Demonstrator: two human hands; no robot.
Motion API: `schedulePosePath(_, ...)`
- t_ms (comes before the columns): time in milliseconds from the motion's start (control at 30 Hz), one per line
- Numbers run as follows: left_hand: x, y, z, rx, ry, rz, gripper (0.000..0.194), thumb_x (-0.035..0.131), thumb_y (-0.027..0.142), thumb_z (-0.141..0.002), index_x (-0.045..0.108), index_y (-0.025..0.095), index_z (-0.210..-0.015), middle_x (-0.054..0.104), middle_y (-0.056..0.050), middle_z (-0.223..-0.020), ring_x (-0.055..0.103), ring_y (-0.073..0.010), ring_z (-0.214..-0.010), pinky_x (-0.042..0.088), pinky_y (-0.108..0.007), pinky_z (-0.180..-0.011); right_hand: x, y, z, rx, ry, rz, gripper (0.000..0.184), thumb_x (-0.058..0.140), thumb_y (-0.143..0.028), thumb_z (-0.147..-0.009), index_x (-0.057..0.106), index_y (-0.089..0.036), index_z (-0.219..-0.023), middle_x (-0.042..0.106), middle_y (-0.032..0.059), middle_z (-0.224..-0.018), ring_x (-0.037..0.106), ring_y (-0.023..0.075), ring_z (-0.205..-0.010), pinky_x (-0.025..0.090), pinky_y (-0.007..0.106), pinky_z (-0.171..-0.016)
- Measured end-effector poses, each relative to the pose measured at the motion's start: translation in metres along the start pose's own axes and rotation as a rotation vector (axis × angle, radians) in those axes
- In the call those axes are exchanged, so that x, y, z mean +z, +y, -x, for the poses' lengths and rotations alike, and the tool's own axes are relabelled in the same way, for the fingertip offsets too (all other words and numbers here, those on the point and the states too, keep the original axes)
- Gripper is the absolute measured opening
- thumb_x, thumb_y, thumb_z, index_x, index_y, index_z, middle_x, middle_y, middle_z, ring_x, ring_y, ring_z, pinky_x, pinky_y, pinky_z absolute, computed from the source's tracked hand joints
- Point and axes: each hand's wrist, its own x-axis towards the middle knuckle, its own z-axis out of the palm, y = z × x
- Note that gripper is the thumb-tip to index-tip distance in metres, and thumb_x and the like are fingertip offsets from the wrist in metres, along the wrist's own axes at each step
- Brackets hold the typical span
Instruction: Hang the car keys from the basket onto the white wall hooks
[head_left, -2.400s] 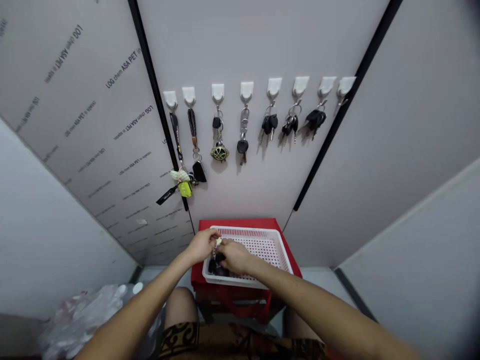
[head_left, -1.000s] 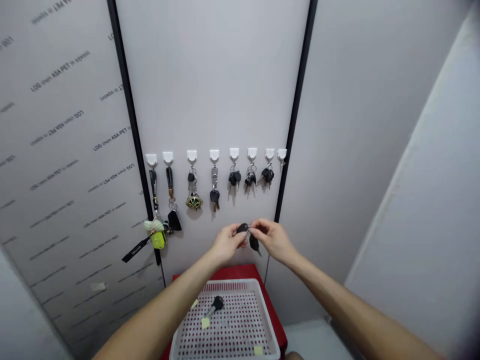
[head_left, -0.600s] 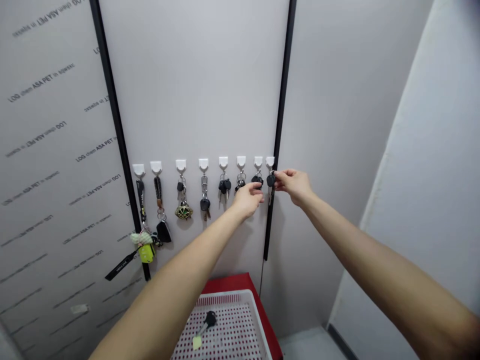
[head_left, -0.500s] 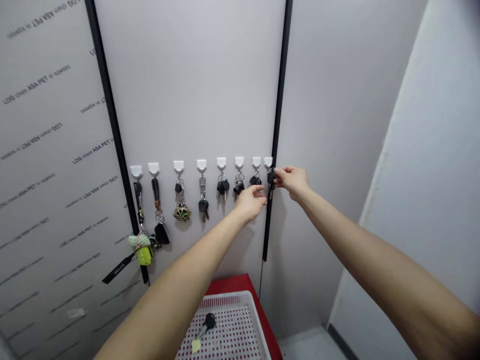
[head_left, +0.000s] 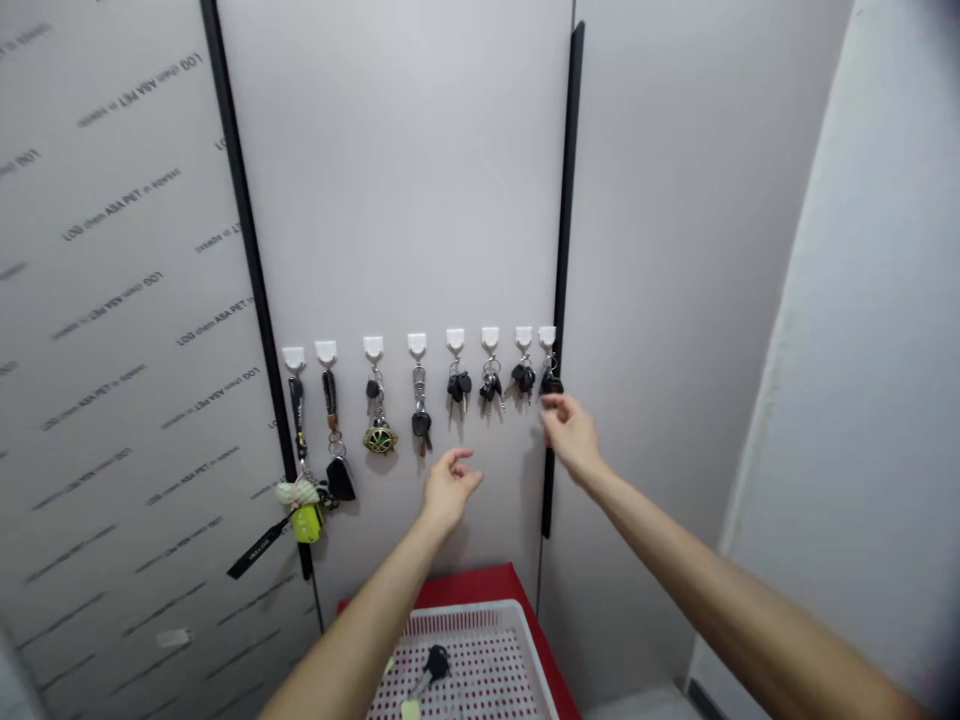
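Along the wall, several white hooks each hold keys or a keychain. Just below the rightmost bunch of keys is my right hand, fingers loosely bent with nothing visible in them; whether a fingertip still brushes the keys is hard to see. That bunch hangs from the hook beside the black strip. My left hand is in the air lower down, thumb and fingers apart and holding nothing. Above it hang other black-headed keys and a keychain with a green-and-gold eye-shaped charm.
Below, a white perforated basket stands on a red surface; a black-headed key with a pale yellow tag lies in it. At the left hang a yellow-green keychain and a black strap. A side wall rises at right.
My right hand has let go of the rightmost keys and dropped slightly below them. My left hand has moved down and left, away from the hooks. The view has shifted a little.
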Motion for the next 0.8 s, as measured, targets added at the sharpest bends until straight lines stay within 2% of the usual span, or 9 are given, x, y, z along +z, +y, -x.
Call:
schedulePosePath(100, -0.019, -0.014, 0.012, 0.017, 0.133, 0.068, 0.05, 0.043, 0.005, -0.057, 0.032, 0.008, -0.105, 0.032, 0.01, -0.044, 0.029, -0.0026, -0.04, 0.026, -0.014, -0.042, 0.026, -0.013, 0.049, -0.033, -0.478, -0.122, 0.05, 0.039, -0.014, -0.061, 0.031, -0.014, -0.111, 0.033, -0.0094, -0.041, 0.031, 0.004, -0.035, 0.029, 0.017, -0.037)
schedulePosePath(133, -0.024, -0.011, 0.017, 0.066, 0.153, 0.093, 0.057, 0.043, 0.004, -0.057, 0.025, 0.01, -0.111, 0.033, 0.01, -0.045, 0.03, -0.0027, -0.041, 0.027, -0.014, -0.044, 0.033, -0.022, 0.061, -0.073, -0.577, -0.175, 0.057, 0.039, -0.012, -0.061, 0.022, -0.016, -0.116, 0.034, -0.0094, -0.043, 0.031, 0.0038, -0.036, 0.029, 0.017, -0.038)
schedulePosePath(167, -0.03, -0.004, 0.023, 0.137, 0.158, 0.112, 0.064, 0.043, 0.004, -0.057, 0.018, 0.013, -0.115, 0.035, 0.01, -0.047, 0.031, -0.0028, -0.043, 0.028, -0.014, -0.045, 0.037, -0.034, 0.071, -0.126, -0.622, -0.238, 0.063, 0.04, -0.011, -0.062, 0.014, -0.019, -0.119, 0.036, -0.009, -0.046, 0.032, 0.0037, -0.038, 0.029, 0.016, -0.039)
schedulePosePath(233, -0.04, 0.019, 0.034, 0.299, 0.143, 0.128, 0.073, 0.044, 0.004, -0.058, 0.007, 0.021, -0.118, 0.037, 0.009, -0.05, 0.033, -0.0029, -0.046, 0.03, -0.014, -0.049, 0.043, -0.06, 0.084, -0.252, -0.58, -0.39, 0.069, 0.04, -0.01, -0.064, 0.001, -0.023, -0.12, 0.038, -0.0077, -0.051, 0.034, 0.0039, -0.042, 0.031, 0.017, -0.041)
schedulePosePath(300, -0.05, 0.043, 0.043, 0.425, 0.113, 0.126, 0.076, 0.044, 0.005, -0.059, 0.002, 0.027, -0.118, 0.037, 0.009, -0.051, 0.033, -0.0029, -0.047, 0.03, -0.014, -0.049, 0.045, -0.082, 0.088, -0.351, -0.513, -0.52, 0.072, 0.04, -0.01, -0.065, -0.004, -0.027, -0.12, 0.039, -0.0071, -0.054, 0.035, 0.0043, -0.044, 0.032, 0.018, -0.043)
schedulePosePath(400, -0.062, 0.065, 0.051, 0.511, 0.074, 0.121, 0.077, 0.044, 0.006, -0.06, -0.001, 0.03, -0.118, 0.036, 0.009, -0.051, 0.032, -0.0028, -0.046, 0.03, -0.014, -0.048, 0.051, -0.101, 0.088, -0.382, -0.537, -0.617, 0.075, 0.041, -0.009, -0.064, -0.006, -0.029, -0.119, 0.039, -0.0071, -0.054, 0.035, 0.0048, -0.044, 0.032, 0.018, -0.042)
schedulePosePath(533, -0.072, 0.066, 0.052, 0.518, 0.059, 0.096, 0.078, 0.045, 0.005, -0.06, -0.001, 0.029, -0.118, 0.035, 0.009, -0.051, 0.032, -0.0027, -0.046, 0.03, -0.014, -0.048, 0.064, -0.101, 0.087, -0.326, -0.614, -0.672, 0.074, 0.041, -0.011, -0.065, -0.006, -0.029, -0.119, 0.039, -0.0075, -0.053, 0.034, 0.0043, -0.041, 0.032, 0.018, -0.039)
schedulePosePath(800, -0.079, 0.069, 0.055, 0.472, 0.078, 0.07, 0.078, 0.045, 0.008, -0.06, -0.003, 0.027, -0.119, 0.034, 0.008, -0.052, 0.034, -0.0028, -0.046, 0.033, -0.014, -0.048, 0.074, -0.106, 0.089, -0.302, -0.642, -0.66, 0.074, 0.042, -0.012, -0.064, -0.005, -0.03, -0.119, 0.038, -0.0082, -0.051, 0.033, 0.0041, -0.04, 0.031, 0.017, -0.039)
